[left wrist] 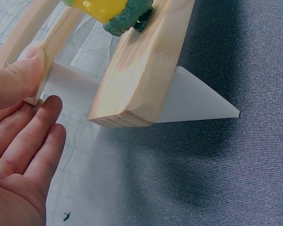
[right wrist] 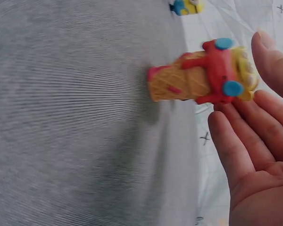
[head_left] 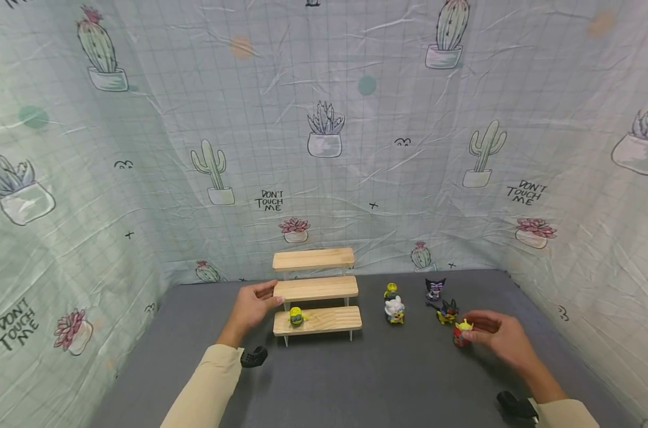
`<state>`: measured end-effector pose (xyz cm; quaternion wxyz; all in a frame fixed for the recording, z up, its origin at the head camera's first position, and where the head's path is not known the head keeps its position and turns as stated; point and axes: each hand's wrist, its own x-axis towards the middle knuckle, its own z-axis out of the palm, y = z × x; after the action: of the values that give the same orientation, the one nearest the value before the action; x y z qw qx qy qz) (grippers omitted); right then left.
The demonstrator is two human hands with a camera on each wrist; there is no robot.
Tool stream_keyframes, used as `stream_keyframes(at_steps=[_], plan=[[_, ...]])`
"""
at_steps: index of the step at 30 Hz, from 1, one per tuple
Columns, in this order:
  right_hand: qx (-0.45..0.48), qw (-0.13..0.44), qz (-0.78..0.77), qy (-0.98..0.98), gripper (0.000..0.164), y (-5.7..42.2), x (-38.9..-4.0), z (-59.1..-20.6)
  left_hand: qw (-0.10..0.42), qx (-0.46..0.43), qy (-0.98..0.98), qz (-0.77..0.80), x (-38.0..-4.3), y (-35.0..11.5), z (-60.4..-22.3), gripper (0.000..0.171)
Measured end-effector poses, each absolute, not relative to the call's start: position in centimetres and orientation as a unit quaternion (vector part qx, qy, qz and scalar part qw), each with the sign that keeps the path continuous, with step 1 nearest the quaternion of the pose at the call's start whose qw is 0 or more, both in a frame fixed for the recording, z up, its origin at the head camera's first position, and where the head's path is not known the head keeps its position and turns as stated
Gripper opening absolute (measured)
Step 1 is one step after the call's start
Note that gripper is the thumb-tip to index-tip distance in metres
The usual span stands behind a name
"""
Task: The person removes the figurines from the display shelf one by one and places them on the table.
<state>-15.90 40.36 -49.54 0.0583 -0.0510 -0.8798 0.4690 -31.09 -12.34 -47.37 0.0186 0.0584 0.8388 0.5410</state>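
My left hand [head_left: 251,308] grips the left end of the middle step of a three-step wooden display stand [head_left: 315,289]. In the left wrist view its thumb lies on top of the board and the fingers come from below. A yellow and green figurine [head_left: 296,317] stands on the lowest step [left wrist: 132,89]. Over at the right, my right hand [head_left: 497,336] is around a red and yellow figurine [head_left: 462,334] on the table. In the right wrist view this figurine [right wrist: 219,70] has a waffle-patterned lower part; the fingertips are right at its side, the thumb apart from it.
A black and yellow figurine [head_left: 447,312] is just left of my right hand, with a purple and black one [head_left: 434,289] behind it. Nearer the stand are a white-topped figurine [head_left: 395,310] and a yellow one [head_left: 390,290]. Cactus-print cloth [head_left: 324,196] surrounds the dark table [head_left: 409,380].
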Motion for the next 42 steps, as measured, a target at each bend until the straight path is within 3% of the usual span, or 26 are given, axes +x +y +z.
stream_keyframes(at_steps=[12,29,42], plan=[[-0.039,0.106,0.456,-0.883,0.049,39.9,-15.7,-47.2,0.018,0.060,0.839,0.541,-31.1,-12.4,-47.4,0.055],[0.004,0.090,0.513,-0.854,0.041,36.0,-16.3,-45.2,0.016,0.053,0.839,0.541,-31.1,-12.2,-47.4,0.055],[0.029,0.067,0.514,-0.855,0.034,32.4,-17.4,-45.7,0.018,0.056,0.840,0.539,-31.2,-12.3,-47.4,0.055]])
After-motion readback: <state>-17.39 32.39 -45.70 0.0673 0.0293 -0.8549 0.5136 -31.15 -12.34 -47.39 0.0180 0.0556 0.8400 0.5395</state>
